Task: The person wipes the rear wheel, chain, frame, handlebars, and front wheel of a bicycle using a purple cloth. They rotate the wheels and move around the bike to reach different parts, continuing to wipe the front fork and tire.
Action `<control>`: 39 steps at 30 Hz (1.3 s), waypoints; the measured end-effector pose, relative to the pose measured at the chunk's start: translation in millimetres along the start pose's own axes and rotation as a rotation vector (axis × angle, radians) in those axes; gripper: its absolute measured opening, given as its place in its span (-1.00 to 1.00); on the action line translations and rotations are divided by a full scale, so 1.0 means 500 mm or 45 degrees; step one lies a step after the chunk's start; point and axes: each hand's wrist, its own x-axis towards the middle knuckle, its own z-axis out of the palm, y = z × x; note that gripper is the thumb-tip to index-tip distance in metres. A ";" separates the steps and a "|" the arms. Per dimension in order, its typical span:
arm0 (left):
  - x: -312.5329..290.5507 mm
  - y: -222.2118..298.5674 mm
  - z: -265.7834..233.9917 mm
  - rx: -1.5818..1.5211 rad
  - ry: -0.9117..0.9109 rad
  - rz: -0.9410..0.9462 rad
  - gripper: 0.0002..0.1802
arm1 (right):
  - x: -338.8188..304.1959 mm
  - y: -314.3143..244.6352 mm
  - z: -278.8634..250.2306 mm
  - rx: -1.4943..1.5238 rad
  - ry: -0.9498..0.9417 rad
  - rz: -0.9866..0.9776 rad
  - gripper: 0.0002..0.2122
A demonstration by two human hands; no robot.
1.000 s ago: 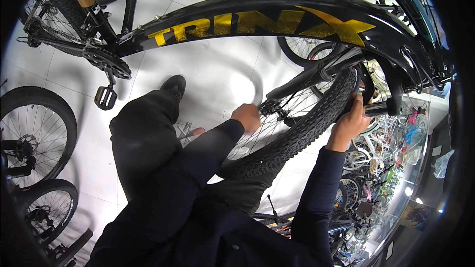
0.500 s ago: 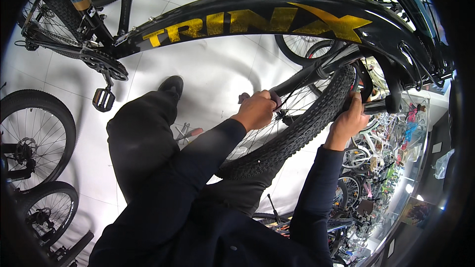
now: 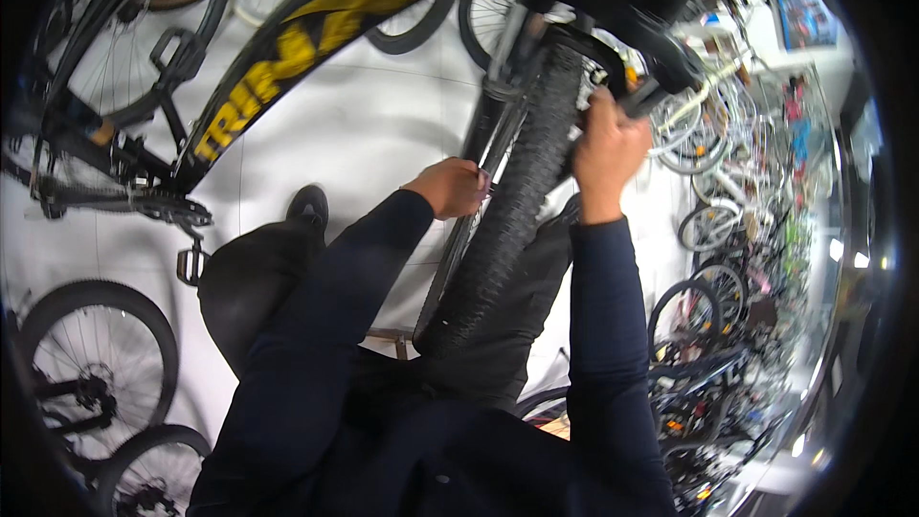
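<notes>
A black bicycle with a yellow-lettered frame tube [image 3: 287, 57] stands over me, and its knobbly front tyre [image 3: 512, 220] runs down between my knees. My left hand [image 3: 450, 187] is closed on the left side of the wheel, at the rim beside the fork leg [image 3: 493, 115]; what the fingers pinch is hidden. My right hand [image 3: 608, 148] grips the handlebar grip [image 3: 651, 96] to the right of the tyre. Both arms wear dark blue sleeves.
A pedal and crank [image 3: 187, 254] hang at the left above the white tiled floor [image 3: 373, 134]. Other bicycle wheels [image 3: 96, 373] stand at the lower left. Rows of parked bicycles [image 3: 728, 258] fill the right side. My black shoe [image 3: 308, 206] rests on the floor.
The view has swung so that the frame tube now slants steeply up. My left hand has risen along the wheel toward the fork. My right hand keeps its grip on the handlebar.
</notes>
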 end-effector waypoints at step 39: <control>-0.032 -0.065 -0.013 -0.226 -0.183 0.336 -0.51 | 0.014 -0.075 0.015 0.858 0.087 0.871 -0.59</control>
